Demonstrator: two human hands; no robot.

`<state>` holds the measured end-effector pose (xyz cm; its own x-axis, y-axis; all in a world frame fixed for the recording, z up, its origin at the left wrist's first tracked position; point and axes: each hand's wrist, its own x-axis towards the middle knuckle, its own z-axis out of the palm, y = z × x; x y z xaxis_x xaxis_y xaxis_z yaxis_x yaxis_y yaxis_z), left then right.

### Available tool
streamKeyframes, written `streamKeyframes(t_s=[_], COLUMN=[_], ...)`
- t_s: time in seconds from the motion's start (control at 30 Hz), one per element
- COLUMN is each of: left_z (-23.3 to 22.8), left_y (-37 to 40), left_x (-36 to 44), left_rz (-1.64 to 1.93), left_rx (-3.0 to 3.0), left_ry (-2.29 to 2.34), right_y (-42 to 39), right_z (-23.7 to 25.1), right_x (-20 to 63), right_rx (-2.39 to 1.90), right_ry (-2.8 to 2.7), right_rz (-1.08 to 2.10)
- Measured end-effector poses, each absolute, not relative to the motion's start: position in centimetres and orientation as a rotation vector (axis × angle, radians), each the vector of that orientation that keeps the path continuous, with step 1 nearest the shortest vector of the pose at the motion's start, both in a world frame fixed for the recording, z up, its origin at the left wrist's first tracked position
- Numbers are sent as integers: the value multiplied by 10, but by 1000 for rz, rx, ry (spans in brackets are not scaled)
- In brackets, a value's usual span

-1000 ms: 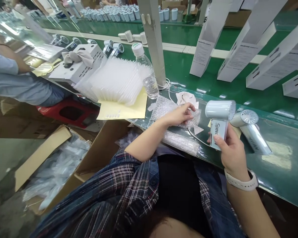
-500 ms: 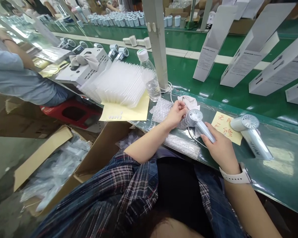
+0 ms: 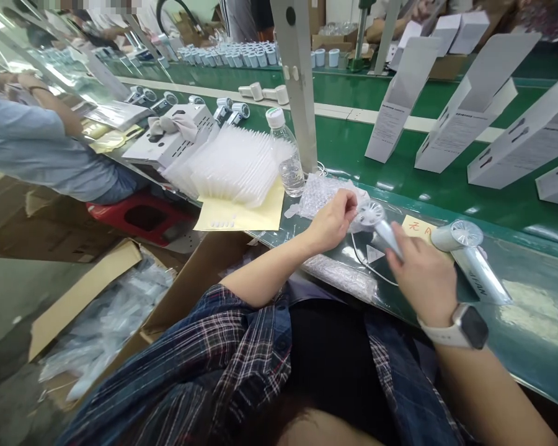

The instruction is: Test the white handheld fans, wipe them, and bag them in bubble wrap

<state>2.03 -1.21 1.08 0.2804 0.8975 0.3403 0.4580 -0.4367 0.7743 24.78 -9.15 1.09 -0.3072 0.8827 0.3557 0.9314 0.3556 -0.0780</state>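
Right hand [image 3: 423, 275] has its grip closed around the handle of a small white handheld fan [image 3: 376, 222], held low over the worktop [image 3: 516, 334], while the left hand [image 3: 332, 220] pinches a bubble-wrap bag [image 3: 318, 195] against the fan's head; looks like bagging is only starting, as the fan is still outside the bag. A second fan [image 3: 469, 254] lies unbagged just beside on the right. Containers: cardboard box [image 3: 97, 310] on the floor holds clear plastic bags, water bottle [image 3: 288, 155] nearly empty, upright white cartons [image 3: 469, 114] on the green belt, contents not visible.
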Motion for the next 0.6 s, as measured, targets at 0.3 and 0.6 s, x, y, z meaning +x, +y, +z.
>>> streamKeyframes(t_s=[0.3, 0.6], left_z=[52, 123], left_y=[-41, -72], left_x=[35, 17], left_rz=[745, 1129], left_rx=[2566, 1921], left_ry=[1098, 760], right_y=[-79, -118], right_z=[27, 74], right_x=[251, 244], right_rx=[-1611, -1125], right_ry=[-1466, -1691], right_rz=[1101, 1354])
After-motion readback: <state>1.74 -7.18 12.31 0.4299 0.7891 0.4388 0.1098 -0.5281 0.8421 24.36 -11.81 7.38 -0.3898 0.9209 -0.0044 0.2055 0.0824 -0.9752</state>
